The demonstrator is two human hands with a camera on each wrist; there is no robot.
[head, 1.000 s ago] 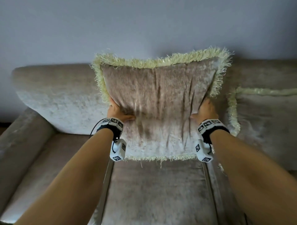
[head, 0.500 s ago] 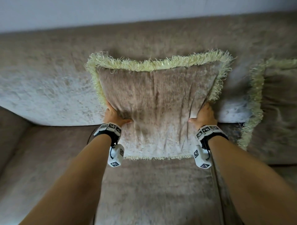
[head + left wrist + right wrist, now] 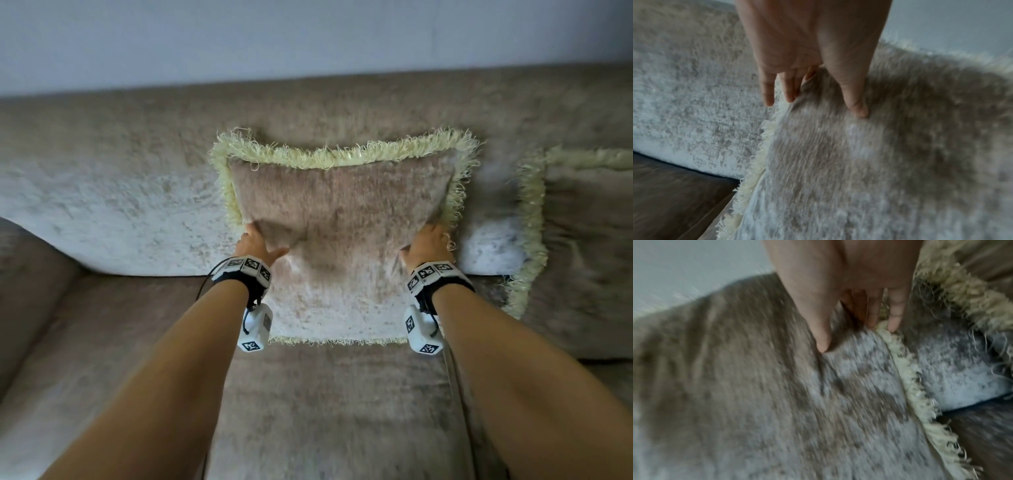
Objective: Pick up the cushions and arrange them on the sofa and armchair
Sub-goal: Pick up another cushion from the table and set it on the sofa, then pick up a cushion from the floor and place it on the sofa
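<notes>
A beige velvet cushion (image 3: 342, 219) with a pale yellow fringe stands upright in front of the sofa backrest (image 3: 120, 192), above the seat (image 3: 325, 411). My left hand (image 3: 257, 245) grips its left edge, thumb on the front and fingers behind. My right hand (image 3: 428, 245) grips the right edge the same way. In the left wrist view the thumb (image 3: 855, 100) presses the cushion (image 3: 879, 162) face. The right wrist view shows my thumb (image 3: 822, 337) on the cushion (image 3: 735, 386) with fingers at the fringe. A second fringed cushion (image 3: 589, 246) leans on the backrest at the right.
The sofa's left armrest (image 3: 30, 291) rises at the left. A plain grey wall (image 3: 308, 41) runs behind the backrest. A seam between seat cushions runs just right of my right forearm.
The held cushion has moved closer to the backrest and a little lower against it. The view shifted right and then up, so the wall shows again. Both grips are unchanged.
</notes>
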